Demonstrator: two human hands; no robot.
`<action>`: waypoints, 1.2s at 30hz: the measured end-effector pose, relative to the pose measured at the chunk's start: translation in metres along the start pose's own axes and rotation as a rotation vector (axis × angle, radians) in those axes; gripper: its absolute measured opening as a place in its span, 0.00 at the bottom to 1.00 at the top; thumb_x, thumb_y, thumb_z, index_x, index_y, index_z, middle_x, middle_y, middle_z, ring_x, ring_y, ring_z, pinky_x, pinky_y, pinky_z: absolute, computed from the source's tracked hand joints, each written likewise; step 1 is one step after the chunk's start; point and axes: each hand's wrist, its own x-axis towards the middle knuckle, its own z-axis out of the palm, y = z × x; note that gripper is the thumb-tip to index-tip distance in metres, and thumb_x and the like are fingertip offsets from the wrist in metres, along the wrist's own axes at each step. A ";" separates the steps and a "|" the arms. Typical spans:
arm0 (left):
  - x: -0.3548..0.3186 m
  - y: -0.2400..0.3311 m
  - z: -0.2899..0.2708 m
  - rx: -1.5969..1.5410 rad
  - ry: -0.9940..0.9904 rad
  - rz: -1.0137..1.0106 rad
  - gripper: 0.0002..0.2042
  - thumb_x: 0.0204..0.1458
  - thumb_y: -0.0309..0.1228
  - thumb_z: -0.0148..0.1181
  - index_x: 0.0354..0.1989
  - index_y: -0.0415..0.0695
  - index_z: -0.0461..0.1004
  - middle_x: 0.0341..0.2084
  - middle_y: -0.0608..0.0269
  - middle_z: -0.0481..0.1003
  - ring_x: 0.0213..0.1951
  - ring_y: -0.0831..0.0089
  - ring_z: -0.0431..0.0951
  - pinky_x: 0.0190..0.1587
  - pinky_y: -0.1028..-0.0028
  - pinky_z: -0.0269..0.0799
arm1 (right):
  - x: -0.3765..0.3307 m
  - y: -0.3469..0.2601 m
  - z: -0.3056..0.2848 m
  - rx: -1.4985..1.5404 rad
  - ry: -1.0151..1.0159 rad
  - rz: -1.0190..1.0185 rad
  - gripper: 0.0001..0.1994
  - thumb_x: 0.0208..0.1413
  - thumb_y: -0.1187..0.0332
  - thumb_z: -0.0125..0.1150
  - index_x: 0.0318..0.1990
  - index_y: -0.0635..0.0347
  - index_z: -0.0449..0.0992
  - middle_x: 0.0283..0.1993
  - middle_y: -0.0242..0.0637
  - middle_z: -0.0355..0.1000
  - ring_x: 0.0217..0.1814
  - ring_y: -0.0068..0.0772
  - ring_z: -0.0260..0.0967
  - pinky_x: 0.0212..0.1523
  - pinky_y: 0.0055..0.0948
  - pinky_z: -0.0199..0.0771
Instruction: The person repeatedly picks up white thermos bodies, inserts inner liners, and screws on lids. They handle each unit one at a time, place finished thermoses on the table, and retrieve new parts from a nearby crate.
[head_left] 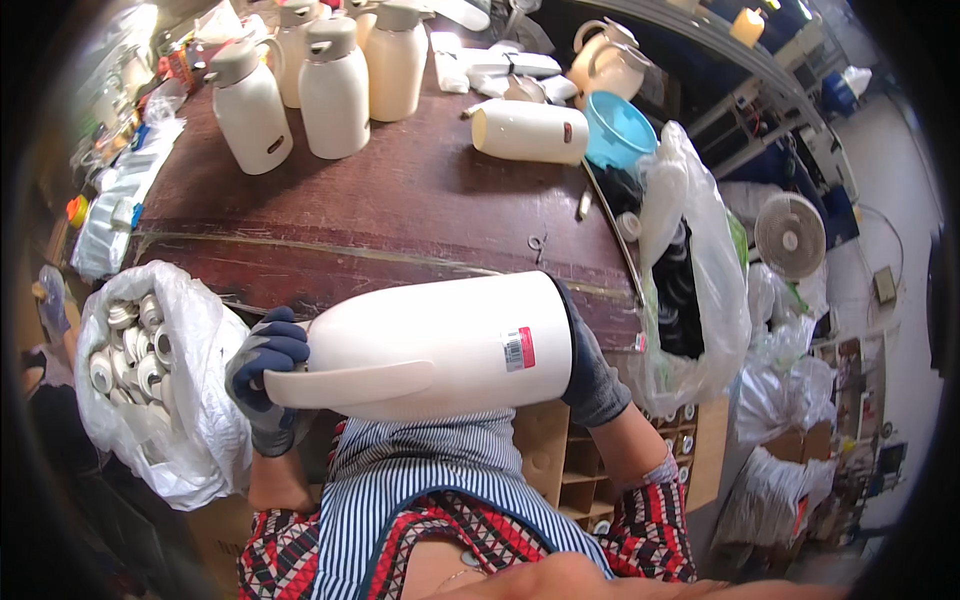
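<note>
A cream-white vacuum jug (450,345) lies on its side in the air between my hands, at the near edge of the table. Its curved handle faces me, and a small red and white barcode sticker is on its side near the base. My left hand (266,375), in a grey and dark blue work glove, is closed round the neck end and hides the mouth. Against the base presses my right hand (596,375), gloved too; the jug's dark-rimmed bottom partly covers its fingers.
Several white jugs with grey tops (335,100) stand at the back left of the dark red table (400,200). A jug body (530,132) lies near a blue bowl (620,128). Bags of white parts (170,460) and dark parts (715,350) flank me; a divided carton (710,450) stands below.
</note>
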 end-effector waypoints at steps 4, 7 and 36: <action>0.006 0.004 0.004 -0.135 -0.014 -0.128 0.09 0.57 0.29 0.66 0.41 0.38 0.77 0.40 0.56 0.80 0.44 0.59 0.80 0.60 0.54 0.72 | -0.007 -0.010 0.012 0.243 0.168 -0.132 0.40 0.70 0.47 0.50 0.78 0.67 0.48 0.83 0.54 0.42 0.85 0.55 0.39 0.81 0.47 0.39; -0.006 0.001 0.013 -0.120 0.049 -0.326 0.12 0.53 0.30 0.68 0.42 0.38 0.76 0.42 0.56 0.80 0.46 0.60 0.80 0.59 0.59 0.72 | -0.001 -0.007 0.009 0.563 0.172 -0.211 0.36 0.74 0.49 0.47 0.79 0.64 0.49 0.84 0.54 0.40 0.86 0.54 0.36 0.81 0.45 0.38; 0.012 0.052 0.041 0.330 -0.357 0.290 0.08 0.39 0.25 0.69 0.29 0.44 0.77 0.30 0.58 0.82 0.37 0.57 0.83 0.56 0.52 0.74 | -0.070 0.044 0.022 1.204 0.168 0.753 0.44 0.70 0.31 0.30 0.74 0.63 0.58 0.69 0.43 0.68 0.70 0.38 0.66 0.72 0.38 0.65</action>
